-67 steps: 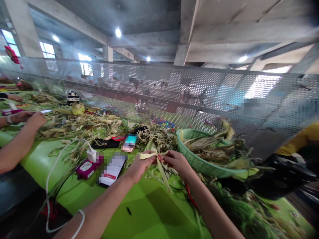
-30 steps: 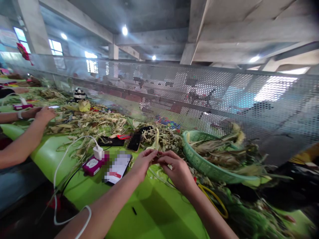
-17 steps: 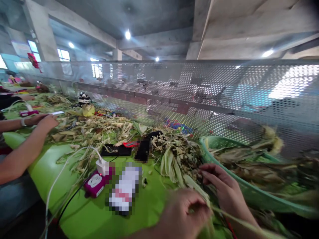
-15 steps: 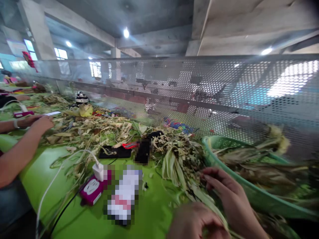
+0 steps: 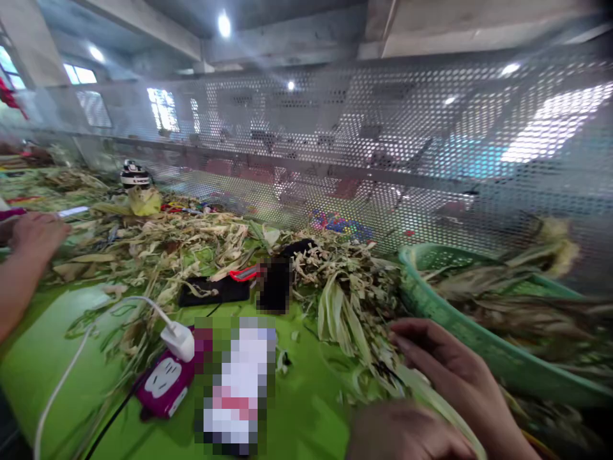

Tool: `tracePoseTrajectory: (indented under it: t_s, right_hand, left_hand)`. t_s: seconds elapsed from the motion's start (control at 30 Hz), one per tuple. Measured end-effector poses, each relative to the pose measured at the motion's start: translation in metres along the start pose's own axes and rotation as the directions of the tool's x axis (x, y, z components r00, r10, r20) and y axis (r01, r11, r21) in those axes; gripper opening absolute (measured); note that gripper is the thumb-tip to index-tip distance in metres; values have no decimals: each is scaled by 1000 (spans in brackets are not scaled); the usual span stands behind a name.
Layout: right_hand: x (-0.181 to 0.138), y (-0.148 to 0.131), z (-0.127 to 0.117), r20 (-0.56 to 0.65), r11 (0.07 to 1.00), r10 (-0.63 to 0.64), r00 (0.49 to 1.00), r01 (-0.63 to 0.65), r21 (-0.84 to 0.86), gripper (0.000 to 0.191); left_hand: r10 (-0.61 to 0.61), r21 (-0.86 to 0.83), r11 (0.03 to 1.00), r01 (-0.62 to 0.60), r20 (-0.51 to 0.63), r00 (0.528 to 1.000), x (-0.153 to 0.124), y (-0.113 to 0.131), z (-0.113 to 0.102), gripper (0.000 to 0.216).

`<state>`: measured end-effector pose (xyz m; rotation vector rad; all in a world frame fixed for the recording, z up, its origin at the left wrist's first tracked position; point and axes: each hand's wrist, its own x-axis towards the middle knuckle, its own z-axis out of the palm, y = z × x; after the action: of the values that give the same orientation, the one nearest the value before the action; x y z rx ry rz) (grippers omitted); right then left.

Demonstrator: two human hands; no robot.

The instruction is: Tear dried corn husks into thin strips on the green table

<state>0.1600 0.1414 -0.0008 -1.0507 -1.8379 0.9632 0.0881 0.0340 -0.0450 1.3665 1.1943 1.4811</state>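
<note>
My right hand (image 5: 450, 377) lies at the lower right beside the green basket (image 5: 431, 300), fingers curled over a long pale husk strip (image 5: 435, 402). My left hand (image 5: 407, 434) is at the bottom edge, blurred and partly cut off, close to the same strip; its fingers do not show clearly. A heap of dry leaves and husks (image 5: 349, 287) lies just beyond both hands on the green table (image 5: 57, 345).
A magenta power strip (image 5: 163, 383) with a white plug and cable, a blurred-out phone (image 5: 239, 383) and dark phones (image 5: 215, 291) lie to the left. Another person's hand (image 5: 33, 233) rests far left. A perforated metal screen (image 5: 335, 147) runs behind the table.
My hands dropped from mid-table toward the lower right next to the basket. The view moved closer and lower. The other person's arm slid toward the left edge.
</note>
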Motion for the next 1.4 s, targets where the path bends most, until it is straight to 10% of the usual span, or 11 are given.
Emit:
tracePoseTrajectory:
  t_s: [0.07, 0.27, 0.43, 0.67, 0.97, 1.17, 1.4]
  right_hand:
    - [-2, -3, -4, 56, 996, -9, 998, 4, 89, 32]
    - [-13, -21, -13, 207, 983, -61, 976, 23, 182, 25]
    - [-25, -31, -5, 380, 991, -123, 917, 91, 102, 24]
    - [-30, -37, -11, 204, 934, -344, 917, 356, -21, 18]
    - [-51, -58, -12, 372, 803, -530, 762, 592, -68, 21]
    - [-50, -58, -10, 472, 830, -500, 726, 558, 20, 29]
    - [-41, -52, -14, 445, 913, -395, 803, 395, 98, 14]
  left_hand:
    - [-87, -121, 991, 62, -219, 972, -1, 17, -14, 22]
    - [-293, -542, 835, 92, -296, 909, 8, 29, -47, 29]
    - [-218, -584, 812, 3, -297, 930, 11, 19, -51, 27]
    - [-121, -343, 939, 37, -226, 967, 10, 17, -50, 30]
    - [-60, -318, 947, -44, -308, 950, 9, 18, -49, 20]
    - [-244, -574, 818, 35, -291, 925, 9, 19, -50, 26]
    - [-303, -734, 676, 58, -206, 930, 7, 24, -48, 21]
